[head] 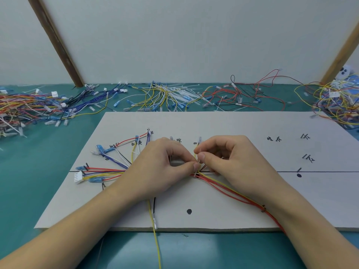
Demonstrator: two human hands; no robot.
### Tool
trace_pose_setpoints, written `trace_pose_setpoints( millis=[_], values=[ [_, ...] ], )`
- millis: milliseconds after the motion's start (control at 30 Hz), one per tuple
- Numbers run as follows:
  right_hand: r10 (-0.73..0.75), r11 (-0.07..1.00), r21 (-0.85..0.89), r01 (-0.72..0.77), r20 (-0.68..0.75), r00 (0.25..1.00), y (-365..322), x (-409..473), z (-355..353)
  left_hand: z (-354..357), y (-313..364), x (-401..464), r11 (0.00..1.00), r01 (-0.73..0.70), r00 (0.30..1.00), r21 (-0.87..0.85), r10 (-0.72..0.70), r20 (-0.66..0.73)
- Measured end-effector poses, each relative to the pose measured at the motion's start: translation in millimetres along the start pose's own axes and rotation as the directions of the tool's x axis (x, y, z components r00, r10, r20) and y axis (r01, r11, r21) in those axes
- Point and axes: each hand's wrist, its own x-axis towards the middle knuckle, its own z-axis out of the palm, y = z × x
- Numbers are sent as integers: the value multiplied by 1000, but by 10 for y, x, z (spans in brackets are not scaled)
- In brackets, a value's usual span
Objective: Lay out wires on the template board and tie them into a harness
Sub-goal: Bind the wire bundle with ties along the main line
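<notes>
The white template board (pixel 223 125) lies on the teal table, marked with black lines, dots and characters. A fan of coloured wires (pixel 108 169) spreads over its left part, ending in blue terminals and a white connector (pixel 78 177). My left hand (pixel 161 167) and my right hand (pixel 231 160) meet at the board's middle, over the wire bundle. Both pinch a thin white cable tie (pixel 199 162) around the bundle, thumbs and forefingers curled. Red and yellow wires (pixel 233 193) trail from the bundle toward the lower right under my right forearm. A yellow wire (pixel 155 237) hangs over the front edge.
Loose wire piles line the back of the table: multicoloured (pixel 25 107) at left, blue ones (pixel 91 100), yellow wires with white cable ties (pixel 171 96) in the middle, red and black ones (pixel 239 94), and a yellow tangle (pixel 334 101) at right. Two wooden struts lean on the wall.
</notes>
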Motion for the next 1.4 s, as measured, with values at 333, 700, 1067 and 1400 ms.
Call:
trace_pose_setpoints(
  millis=[333,700,1067,1400],
  values=[
    [-75,995,-70,74,-11,997,-22,-7,10,0,17,8,1000,7,1000,-3,-7,12],
    [-154,988,-11,154,-21,988,-33,-10,19,-2,55,-25,999,-19,1000,37,20,-9],
    [-158,987,-20,158,-55,986,-18,-15,21,-52,27,2,1000,-5,997,-15,6,78],
    [-128,990,44,132,-91,988,-43,-31,3,-40,35,18,998,-51,994,33,48,94]
  ],
)
